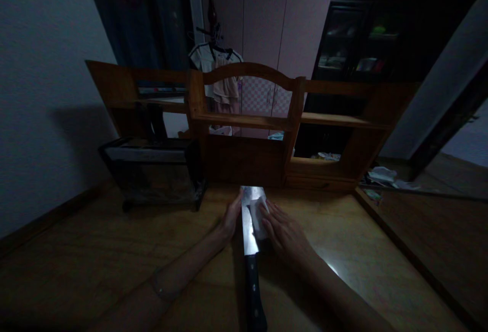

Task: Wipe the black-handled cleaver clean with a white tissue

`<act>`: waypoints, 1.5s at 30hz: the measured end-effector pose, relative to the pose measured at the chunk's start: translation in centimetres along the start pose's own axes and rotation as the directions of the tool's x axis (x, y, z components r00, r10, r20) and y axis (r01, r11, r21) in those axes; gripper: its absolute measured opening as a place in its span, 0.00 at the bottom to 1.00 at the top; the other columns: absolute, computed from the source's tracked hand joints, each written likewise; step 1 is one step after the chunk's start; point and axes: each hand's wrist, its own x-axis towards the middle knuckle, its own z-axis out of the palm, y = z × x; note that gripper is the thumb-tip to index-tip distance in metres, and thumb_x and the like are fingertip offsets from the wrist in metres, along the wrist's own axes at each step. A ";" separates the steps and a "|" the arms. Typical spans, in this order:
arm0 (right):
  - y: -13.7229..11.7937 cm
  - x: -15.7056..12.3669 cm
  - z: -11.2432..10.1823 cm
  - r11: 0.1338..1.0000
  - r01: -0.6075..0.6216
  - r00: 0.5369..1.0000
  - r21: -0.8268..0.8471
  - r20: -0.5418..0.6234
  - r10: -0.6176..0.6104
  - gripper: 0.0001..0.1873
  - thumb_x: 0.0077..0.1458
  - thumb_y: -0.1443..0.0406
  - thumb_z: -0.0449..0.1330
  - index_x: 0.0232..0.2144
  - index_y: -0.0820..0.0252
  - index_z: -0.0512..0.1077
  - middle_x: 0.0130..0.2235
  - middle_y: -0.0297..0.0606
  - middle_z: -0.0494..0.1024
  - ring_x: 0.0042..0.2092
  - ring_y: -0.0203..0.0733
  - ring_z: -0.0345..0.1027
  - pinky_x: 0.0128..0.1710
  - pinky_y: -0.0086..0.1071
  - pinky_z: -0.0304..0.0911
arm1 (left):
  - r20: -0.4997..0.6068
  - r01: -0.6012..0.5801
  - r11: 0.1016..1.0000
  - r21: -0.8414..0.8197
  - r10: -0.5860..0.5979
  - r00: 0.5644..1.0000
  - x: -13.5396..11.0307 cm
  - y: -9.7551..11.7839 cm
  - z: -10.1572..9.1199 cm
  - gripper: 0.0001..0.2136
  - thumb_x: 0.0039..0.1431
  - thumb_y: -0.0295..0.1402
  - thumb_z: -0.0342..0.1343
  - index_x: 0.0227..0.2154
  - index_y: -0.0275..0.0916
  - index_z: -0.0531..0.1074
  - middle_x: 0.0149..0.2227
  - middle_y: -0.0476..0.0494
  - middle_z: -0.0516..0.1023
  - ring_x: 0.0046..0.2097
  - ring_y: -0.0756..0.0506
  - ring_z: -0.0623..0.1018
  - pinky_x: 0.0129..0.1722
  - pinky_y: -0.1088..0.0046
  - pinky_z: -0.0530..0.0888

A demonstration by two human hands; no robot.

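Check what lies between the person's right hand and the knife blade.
A pale wad, perhaps cloth or tissue, lies between the right hand and the knife blade, as the head view shows.

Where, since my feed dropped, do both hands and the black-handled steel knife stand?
Left hand at left edge of steel blade. Right hand on white cloth-like pad atop it. Black handle untouched. Dark boxy rack at left, apart from hands.

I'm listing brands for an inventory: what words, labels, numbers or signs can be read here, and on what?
None can be read.
Knife: no legible marking.
Things in the dark cabinet: too small and dim to tell.
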 end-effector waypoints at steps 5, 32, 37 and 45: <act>-1.6 0.1 -1.1 0.983 0.151 0.972 0.108 0.164 -0.167 0.26 0.69 0.63 0.43 0.67 0.54 0.50 0.67 0.36 0.54 0.69 0.41 0.43 0.68 0.46 0.44 | -0.029 0.135 0.991 0.012 -0.135 0.990 0.2 0.1 -0.3 0.26 0.65 0.49 0.47 0.36 0.27 0.77 0.30 0.35 0.81 0.31 0.42 0.81 0.39 0.69 0.75; -0.2 -0.1 0.3 1.000 0.006 0.998 0.027 0.064 -0.008 0.29 0.67 0.61 0.46 0.67 0.56 0.49 0.68 0.40 0.54 0.69 0.46 0.42 0.67 0.50 0.45 | 0.000 0.018 0.999 0.027 -0.018 1.000 0.6 -0.3 -0.7 0.23 0.66 0.46 0.47 0.43 0.29 0.76 0.40 0.35 0.82 0.42 0.40 0.81 0.50 0.68 0.71; -1.5 -0.1 -0.1 0.977 0.117 0.982 0.180 0.129 -0.141 0.29 0.67 0.64 0.48 0.68 0.54 0.47 0.68 0.37 0.53 0.69 0.43 0.42 0.67 0.45 0.48 | -0.075 0.109 0.994 0.030 -0.107 0.991 0.3 -0.1 -0.6 0.23 0.65 0.48 0.48 0.36 0.29 0.77 0.31 0.36 0.82 0.32 0.42 0.81 0.40 0.68 0.74; -1.3 0.1 0.0 0.984 0.074 0.977 0.160 0.184 -0.104 0.28 0.66 0.66 0.47 0.67 0.52 0.51 0.67 0.38 0.56 0.69 0.43 0.44 0.67 0.49 0.44 | -0.072 0.113 0.993 0.039 -0.110 0.991 -0.2 0.3 0.0 0.24 0.65 0.48 0.48 0.37 0.28 0.76 0.33 0.36 0.82 0.34 0.42 0.81 0.41 0.69 0.74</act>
